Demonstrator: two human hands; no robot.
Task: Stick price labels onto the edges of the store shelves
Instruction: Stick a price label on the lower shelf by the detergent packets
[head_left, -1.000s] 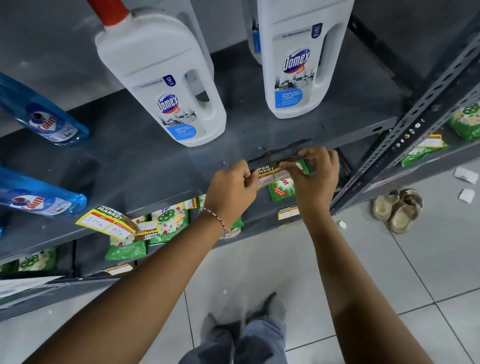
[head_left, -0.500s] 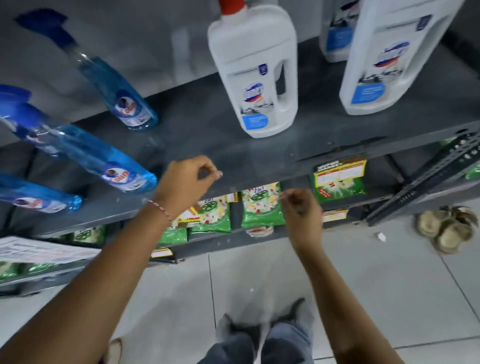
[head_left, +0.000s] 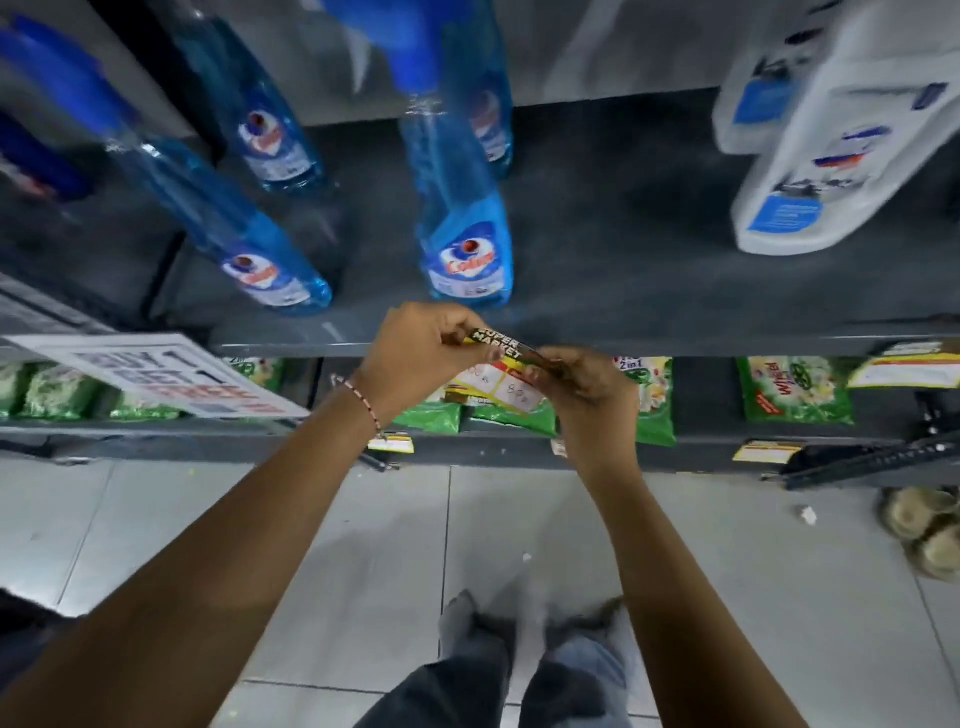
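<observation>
Price label (head_left: 497, 347) apparently pinched between both hands.

Pale tiled floor (head_left: 363, 545), grey wall (head_left: 597, 47), dim light

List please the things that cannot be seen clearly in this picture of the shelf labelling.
- Price label, head view: handwritten numbers too small and blurred; both hands cover its ends.
- White jugs, head view: motion blur, tops cut off by the frame edge.
- Left hand and right hand: fingertip grip partly hidden by the label.
- Offer sign: lower text blurred.
</observation>
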